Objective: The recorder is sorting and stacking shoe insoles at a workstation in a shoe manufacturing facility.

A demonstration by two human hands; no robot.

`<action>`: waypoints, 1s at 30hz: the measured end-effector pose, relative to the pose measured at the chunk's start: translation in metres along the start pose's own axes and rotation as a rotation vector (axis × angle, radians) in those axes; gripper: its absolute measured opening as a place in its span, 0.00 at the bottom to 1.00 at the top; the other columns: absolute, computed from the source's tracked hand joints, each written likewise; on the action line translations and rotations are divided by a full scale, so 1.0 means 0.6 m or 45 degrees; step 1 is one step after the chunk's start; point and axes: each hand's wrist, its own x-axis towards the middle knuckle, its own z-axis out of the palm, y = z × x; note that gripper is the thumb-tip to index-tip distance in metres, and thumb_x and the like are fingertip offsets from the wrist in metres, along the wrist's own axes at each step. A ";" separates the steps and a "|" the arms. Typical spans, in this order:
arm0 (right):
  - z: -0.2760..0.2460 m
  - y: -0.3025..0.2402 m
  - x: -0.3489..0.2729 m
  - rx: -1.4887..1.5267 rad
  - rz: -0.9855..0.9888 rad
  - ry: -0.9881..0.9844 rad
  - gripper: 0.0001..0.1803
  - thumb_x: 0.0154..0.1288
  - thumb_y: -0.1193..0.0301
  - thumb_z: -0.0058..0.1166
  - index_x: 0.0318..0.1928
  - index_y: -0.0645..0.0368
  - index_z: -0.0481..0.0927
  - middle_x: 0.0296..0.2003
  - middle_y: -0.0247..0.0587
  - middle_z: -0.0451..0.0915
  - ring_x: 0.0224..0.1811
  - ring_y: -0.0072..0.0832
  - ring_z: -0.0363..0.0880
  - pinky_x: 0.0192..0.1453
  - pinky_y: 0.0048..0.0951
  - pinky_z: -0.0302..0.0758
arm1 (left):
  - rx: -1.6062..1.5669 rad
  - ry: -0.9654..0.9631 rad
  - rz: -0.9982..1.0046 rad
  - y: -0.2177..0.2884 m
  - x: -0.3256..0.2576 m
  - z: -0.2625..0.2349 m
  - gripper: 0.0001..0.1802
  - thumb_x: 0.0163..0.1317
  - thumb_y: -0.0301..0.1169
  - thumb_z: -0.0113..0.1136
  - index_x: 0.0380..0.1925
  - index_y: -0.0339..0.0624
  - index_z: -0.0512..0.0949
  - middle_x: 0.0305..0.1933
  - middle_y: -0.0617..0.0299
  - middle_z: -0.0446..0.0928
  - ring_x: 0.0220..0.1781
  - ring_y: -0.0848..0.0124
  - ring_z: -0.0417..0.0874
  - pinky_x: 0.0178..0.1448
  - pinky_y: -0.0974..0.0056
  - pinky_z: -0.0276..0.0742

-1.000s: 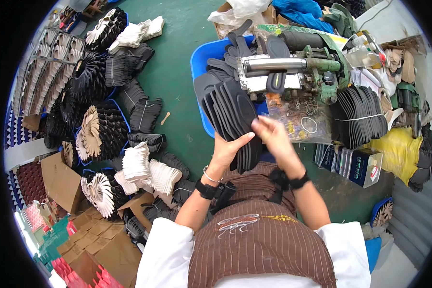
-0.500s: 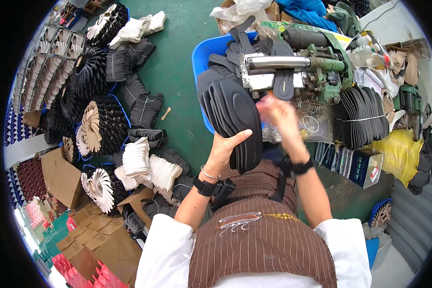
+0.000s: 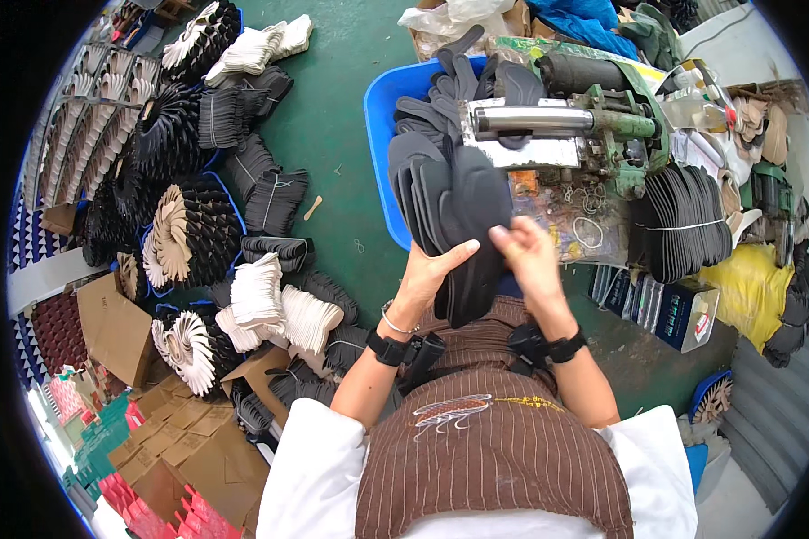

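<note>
Your left hand point(image 3: 425, 280) cups the near edge of the fanned stack of black insoles point(image 3: 454, 220), while your right hand point(image 3: 528, 256) pinches the top one's right edge. The stack stands upright between them, over your lap. The blue bin point(image 3: 382, 144) and green machine point(image 3: 602, 126) crowd just beyond; bare green floor point(image 3: 342, 135) lies left.

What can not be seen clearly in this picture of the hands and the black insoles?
- Head view: the right hand has fingertips behind the stack of black insoles, so its grip is unclear.
- How many insoles the left hand supports: edges overlap, too small to count.
- Inside of the blue bin: covered by insoles and the green machine.
- Picture rim: bent and dark, so far piles are cut off.
</note>
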 end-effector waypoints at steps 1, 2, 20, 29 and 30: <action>-0.033 0.019 0.020 0.164 0.033 0.099 0.12 0.61 0.72 0.62 0.41 0.66 0.77 0.29 0.30 0.79 0.28 0.15 0.72 0.33 0.18 0.68 | -0.001 -0.003 -0.003 0.002 0.001 -0.002 0.29 0.55 0.24 0.66 0.57 0.33 0.68 0.54 0.54 0.76 0.53 0.65 0.78 0.58 0.62 0.75; -0.065 0.026 0.047 0.225 -0.039 0.203 0.10 0.62 0.72 0.61 0.38 0.66 0.76 0.27 0.29 0.78 0.26 0.14 0.71 0.32 0.17 0.67 | -0.127 -0.108 -0.062 0.004 0.002 -0.007 0.30 0.56 0.24 0.64 0.59 0.31 0.66 0.55 0.51 0.75 0.56 0.63 0.77 0.60 0.60 0.74; -0.043 -0.008 0.105 0.184 -0.300 0.045 0.12 0.63 0.66 0.61 0.37 0.65 0.79 0.27 0.28 0.78 0.27 0.12 0.70 0.29 0.18 0.66 | -0.366 -0.187 -0.106 -0.010 -0.004 -0.020 0.27 0.56 0.20 0.64 0.57 0.33 0.68 0.57 0.52 0.73 0.57 0.62 0.77 0.60 0.59 0.75; -0.088 -0.019 0.099 0.127 -0.262 0.248 0.07 0.65 0.72 0.57 0.34 0.65 0.77 0.27 0.31 0.80 0.27 0.14 0.74 0.30 0.18 0.69 | -0.291 -0.036 -0.116 0.005 -0.008 -0.006 0.18 0.59 0.24 0.64 0.50 0.32 0.74 0.48 0.51 0.79 0.47 0.61 0.83 0.48 0.58 0.84; -0.082 -0.031 0.106 0.171 -0.221 0.240 0.09 0.67 0.72 0.54 0.37 0.67 0.78 0.30 0.39 0.83 0.30 0.19 0.80 0.32 0.21 0.75 | -0.276 -0.028 -0.134 0.008 -0.007 0.004 0.18 0.59 0.25 0.65 0.49 0.32 0.74 0.46 0.53 0.79 0.46 0.63 0.83 0.48 0.60 0.83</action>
